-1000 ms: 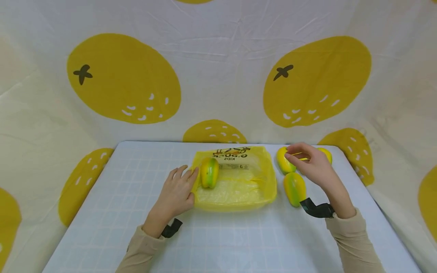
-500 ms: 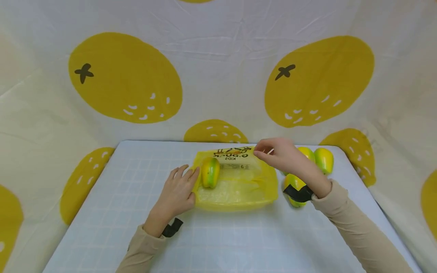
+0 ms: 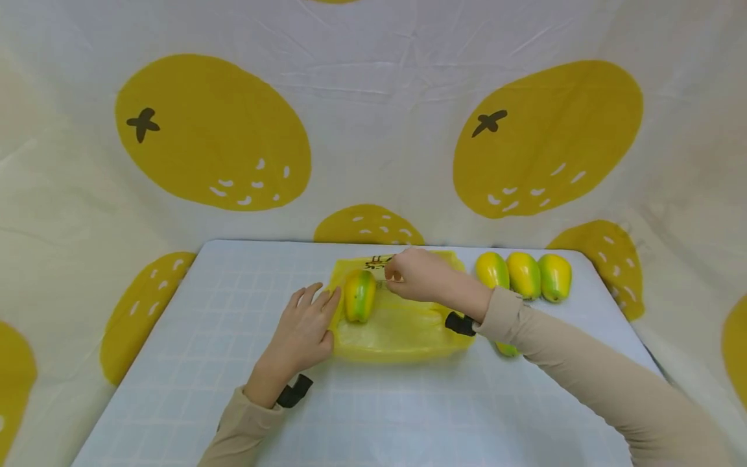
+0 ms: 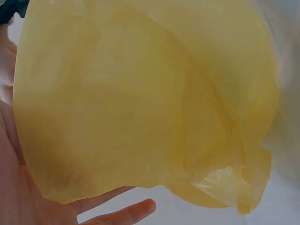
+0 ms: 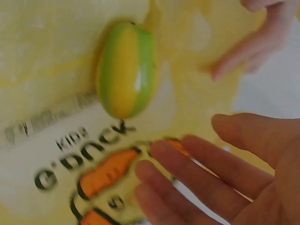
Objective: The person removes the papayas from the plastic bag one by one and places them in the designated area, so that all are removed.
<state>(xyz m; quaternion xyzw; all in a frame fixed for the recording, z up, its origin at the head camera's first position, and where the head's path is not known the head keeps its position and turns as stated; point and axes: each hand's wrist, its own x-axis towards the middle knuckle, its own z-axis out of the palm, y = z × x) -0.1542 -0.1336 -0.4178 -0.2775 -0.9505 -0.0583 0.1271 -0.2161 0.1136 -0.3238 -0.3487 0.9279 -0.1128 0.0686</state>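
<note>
A yellow plastic bag (image 3: 403, 334) with black printed lettering lies spread at the middle of the table. At its left part sits a ridged, shiny fruit (image 3: 360, 296) striped yellow and green, its kind not clear. Beside the bag's left edge my left hand (image 3: 300, 327) touches the plastic, its fingers extended. In the left wrist view the bag (image 4: 131, 93) covers much of that hand. My right hand (image 3: 417, 275) hovers over the bag just right of the fruit. Loose and apart, its fingers (image 5: 201, 173) hold nothing in the right wrist view.
Three similar fruits stand in a row at the back right, the middle one (image 3: 523, 275) between its neighbours. Another fruit (image 3: 506, 349) is mostly hidden under the right forearm. A white fabric backdrop (image 3: 379, 149) with yellow fruit prints rises behind the table (image 3: 227, 311).
My right hand has moved left from above the fruits at the right to over the bag, near the fruit there. The left hand has stayed at the bag's edge.
</note>
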